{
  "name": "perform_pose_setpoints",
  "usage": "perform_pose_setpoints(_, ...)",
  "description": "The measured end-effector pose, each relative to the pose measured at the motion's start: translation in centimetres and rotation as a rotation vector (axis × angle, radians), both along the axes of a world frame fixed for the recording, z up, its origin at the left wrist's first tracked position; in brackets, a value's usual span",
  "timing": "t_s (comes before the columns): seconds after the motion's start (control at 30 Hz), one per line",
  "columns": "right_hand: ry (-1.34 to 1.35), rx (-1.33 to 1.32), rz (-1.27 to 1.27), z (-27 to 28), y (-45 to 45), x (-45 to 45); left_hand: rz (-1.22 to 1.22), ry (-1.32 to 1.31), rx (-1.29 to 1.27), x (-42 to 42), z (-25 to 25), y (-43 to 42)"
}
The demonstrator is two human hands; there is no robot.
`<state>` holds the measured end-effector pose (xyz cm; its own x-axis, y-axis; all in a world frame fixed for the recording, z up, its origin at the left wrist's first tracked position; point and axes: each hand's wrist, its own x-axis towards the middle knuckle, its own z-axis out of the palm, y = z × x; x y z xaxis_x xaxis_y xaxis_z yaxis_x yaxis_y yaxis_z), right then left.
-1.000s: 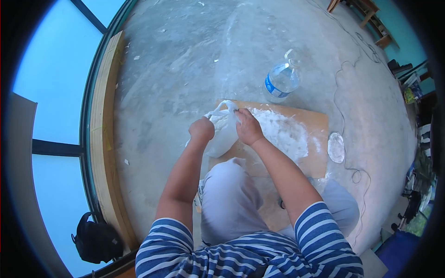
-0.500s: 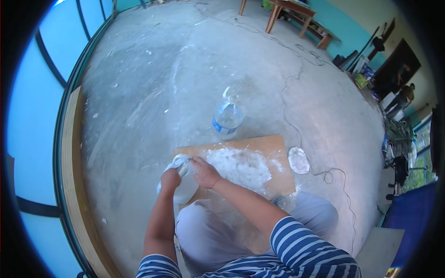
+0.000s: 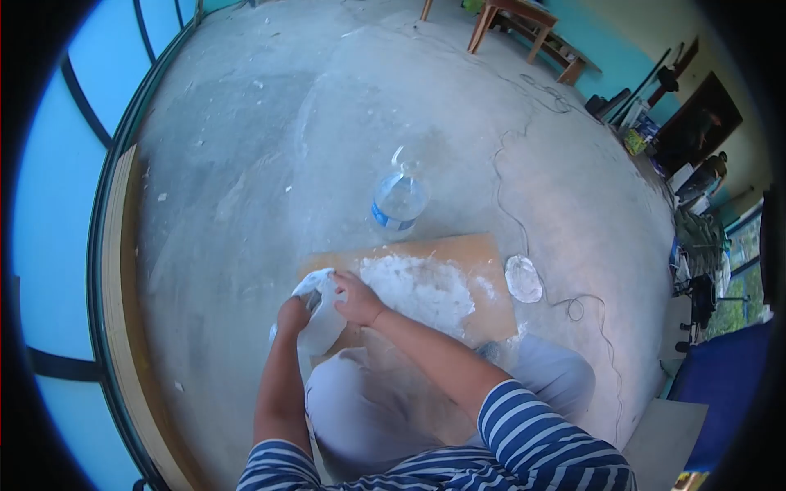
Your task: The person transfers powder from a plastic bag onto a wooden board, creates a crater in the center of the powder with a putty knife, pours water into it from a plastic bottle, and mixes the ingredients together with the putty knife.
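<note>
A whitish plastic bag (image 3: 325,326) hangs between my hands over the left end of a brown board (image 3: 483,252). My left hand (image 3: 293,314) is closed on the bag's left side. With its fingers at the bag's upper right edge, my right hand (image 3: 357,300) grips the plastic. The bag's mouth gapes between the hands; its contents cannot be made out. White powder (image 3: 422,290) is spread over the board, right of my right hand. Beyond the board stands a large clear bottle (image 3: 400,200) with a blue label.
A silvery oval object (image 3: 523,279) lies right of the board, beside a thin cable (image 3: 512,214). Long wooden planks (image 3: 123,327) run along the left wall. A wooden table (image 3: 524,11) stands far back. A person (image 3: 704,176) is at the far right.
The view has swung up and to the right, so the board and bottle sit further left and lower. The bag's mouth is wider than half a second ago, with both hands still on it.
</note>
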<state>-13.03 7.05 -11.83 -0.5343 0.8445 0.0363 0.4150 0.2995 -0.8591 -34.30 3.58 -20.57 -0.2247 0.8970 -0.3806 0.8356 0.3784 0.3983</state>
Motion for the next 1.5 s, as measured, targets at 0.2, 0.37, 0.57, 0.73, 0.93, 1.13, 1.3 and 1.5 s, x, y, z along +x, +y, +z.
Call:
perform_pose_setpoints(0.2, -0.03, -0.09, 0.052, 1.0, 0.0, 0.3, 0.129, -0.03, -0.034, 1.6, 1.3, 1.2)
perform_pose_setpoints(0.37, -0.048, -0.136, 0.101, 1.7, 0.1, 0.4, 0.158, -0.063, -0.093, 0.1, 1.2, 1.8)
perform_pose_setpoints(0.57, -0.063, -0.116, 0.12, 2.8, 0.1, 0.1, 0.235, -0.248, -0.007, 0.2, 1.5, 1.6)
perform_pose_setpoints(0.73, -0.191, -0.102, 0.278, 1.9, -1.0, 0.2, 0.378, -0.263, 0.044, 0.1, 0.3, 1.5)
perform_pose_setpoints(0.93, -0.27, -0.166, 0.386, 0.8, -3.9, 0.9, 0.405, -0.146, 0.002, 0.9, 1.5, 0.8)
perform_pose_setpoints(1.13, -0.497, -0.224, 0.413, 6.5, -5.0, 10.3, 0.295, -0.222, -0.051, -1.0, -3.8, 0.3)
perform_pose_setpoints(1.3, -0.619, -0.337, 0.141, 14.6, -5.7, 19.8, 0.215, -0.241, -0.105, -0.2, -6.1, -0.1)
perform_pose_setpoints(1.5, -0.722, -0.362, -0.192, 20.2, -8.5, 28.3, 0.248, -0.347, -0.089, -0.6, -5.3, -1.4)
